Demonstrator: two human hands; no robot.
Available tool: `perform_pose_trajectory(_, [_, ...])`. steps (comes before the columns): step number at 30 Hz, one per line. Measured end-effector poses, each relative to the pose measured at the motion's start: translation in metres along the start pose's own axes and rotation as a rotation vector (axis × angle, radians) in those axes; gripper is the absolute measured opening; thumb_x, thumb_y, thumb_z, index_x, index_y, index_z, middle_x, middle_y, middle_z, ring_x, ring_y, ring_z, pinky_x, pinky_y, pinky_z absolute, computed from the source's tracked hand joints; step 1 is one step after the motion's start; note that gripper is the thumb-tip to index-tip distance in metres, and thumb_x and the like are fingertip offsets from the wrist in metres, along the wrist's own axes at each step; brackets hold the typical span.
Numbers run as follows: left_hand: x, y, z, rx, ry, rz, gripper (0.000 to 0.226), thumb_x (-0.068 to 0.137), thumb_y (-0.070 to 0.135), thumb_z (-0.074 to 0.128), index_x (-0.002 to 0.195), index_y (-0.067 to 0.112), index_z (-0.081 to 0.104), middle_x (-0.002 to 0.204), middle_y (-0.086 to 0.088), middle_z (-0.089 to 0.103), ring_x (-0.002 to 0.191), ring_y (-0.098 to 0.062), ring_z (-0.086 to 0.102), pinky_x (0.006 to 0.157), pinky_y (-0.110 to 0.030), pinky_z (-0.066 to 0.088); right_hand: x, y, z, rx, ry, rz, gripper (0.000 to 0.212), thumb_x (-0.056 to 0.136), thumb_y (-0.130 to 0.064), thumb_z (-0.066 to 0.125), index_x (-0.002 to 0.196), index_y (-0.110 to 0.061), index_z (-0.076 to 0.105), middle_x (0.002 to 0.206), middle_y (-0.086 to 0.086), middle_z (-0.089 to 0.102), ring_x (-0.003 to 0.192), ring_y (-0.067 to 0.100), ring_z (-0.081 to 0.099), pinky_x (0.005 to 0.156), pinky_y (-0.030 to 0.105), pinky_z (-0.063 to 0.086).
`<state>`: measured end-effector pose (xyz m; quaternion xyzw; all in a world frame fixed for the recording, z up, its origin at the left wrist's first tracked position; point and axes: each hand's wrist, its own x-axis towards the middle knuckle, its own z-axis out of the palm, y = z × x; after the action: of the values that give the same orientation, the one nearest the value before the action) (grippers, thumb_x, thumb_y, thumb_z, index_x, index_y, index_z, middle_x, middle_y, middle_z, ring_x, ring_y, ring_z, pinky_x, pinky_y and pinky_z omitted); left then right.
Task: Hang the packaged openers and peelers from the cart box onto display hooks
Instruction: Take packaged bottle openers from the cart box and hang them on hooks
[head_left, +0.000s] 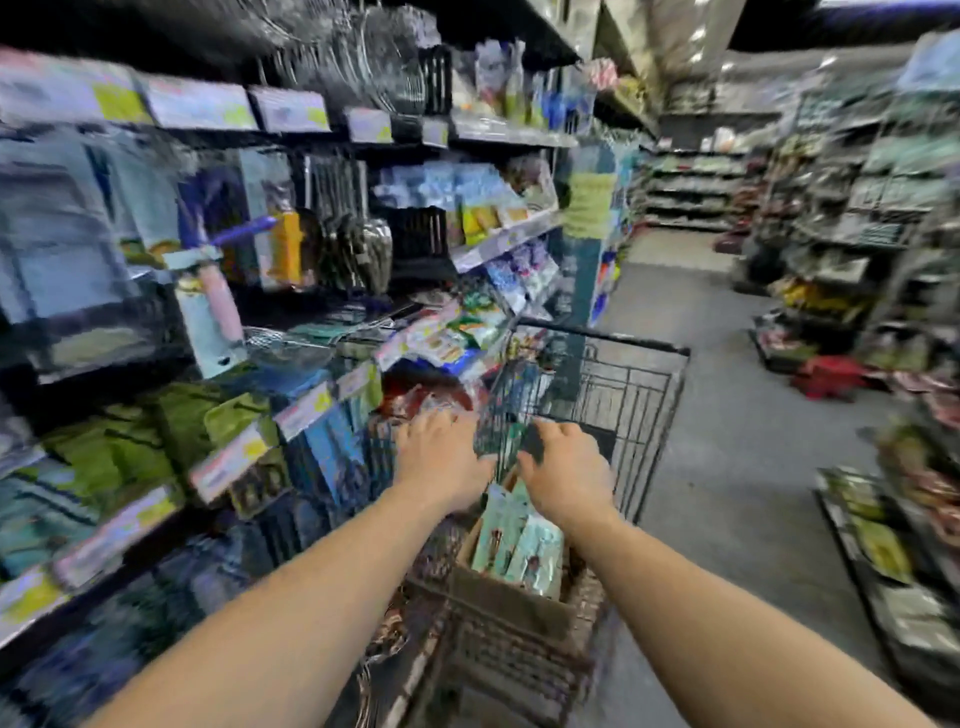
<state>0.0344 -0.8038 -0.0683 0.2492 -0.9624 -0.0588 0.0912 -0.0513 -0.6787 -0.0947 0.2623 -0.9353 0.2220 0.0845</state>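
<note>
A brown cardboard box (498, 597) sits in the black wire cart (639, 395), with pale teal packaged tools (519, 545) standing in it. Both my hands are stretched out above the box. Between them stands a dark packaged item (501, 421), blurred. My left hand (441, 457) rests at its left side and my right hand (563, 467) closes over its right side and lower edge. The view is smeared, so the exact grip of the left fingers is unclear. Hanging packaged kitchen tools (213, 312) fill the display on the left.
Shelves with price tags (306, 410) run along the left, close to the cart. The grey aisle floor (727, 415) stretches ahead and to the right. Low racks of goods (878, 545) line the right side, with a red item (826, 376) on the floor further off.
</note>
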Motion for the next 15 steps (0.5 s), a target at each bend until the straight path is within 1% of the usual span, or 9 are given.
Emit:
perform_pose_trajectory(3, [0.036,0.028,0.025,-0.022,-0.020,0.044,0.067,0.091,0.058,0.050,0.147,0.025,0.036,0.155,-0.005,0.036,0.144,-0.030,0.030,0.116,-0.048,0.025,0.026,0.041,0.006,0.038,0.004,0.058,0.055,0.094,-0.043,0.052,0.145,-0.025,0.040,0.134,0.005,0.052,0.120,0.028,0.050,0.094,0.043,0.049])
perform_pose_trajectory(7, [0.084,0.045,0.068,-0.043,-0.075,0.104,0.066,0.091,0.056,0.050,0.147,0.025,0.036,0.154,-0.004,0.038,0.142,-0.029,0.032,0.118,-0.048,0.026,0.059,0.084,0.030,0.094,0.005,0.144,0.056,0.093,-0.042,0.055,0.145,-0.027,0.039,0.134,0.004,0.052,0.121,0.026,0.049,0.095,0.041,0.046])
perform_pose_trajectory(11, [0.136,0.047,0.128,-0.068,-0.171,0.123,0.065,0.090,0.056,0.052,0.146,0.025,0.037,0.152,-0.003,0.040,0.139,-0.029,0.035,0.115,-0.046,0.029,0.096,0.119,0.071,0.099,-0.040,0.214,0.056,0.093,-0.042,0.055,0.144,-0.028,0.039,0.134,0.003,0.053,0.122,0.024,0.050,0.097,0.041,0.047])
perform_pose_trajectory(15, [0.194,0.037,0.202,-0.116,-0.302,0.133,0.069,0.087,0.057,0.057,0.145,0.024,0.040,0.148,-0.004,0.044,0.135,-0.029,0.039,0.113,-0.046,0.034,0.134,0.150,0.122,0.096,-0.098,0.316,0.054,0.092,-0.038,0.059,0.141,-0.026,0.043,0.131,0.004,0.055,0.120,0.025,0.052,0.097,0.041,0.048])
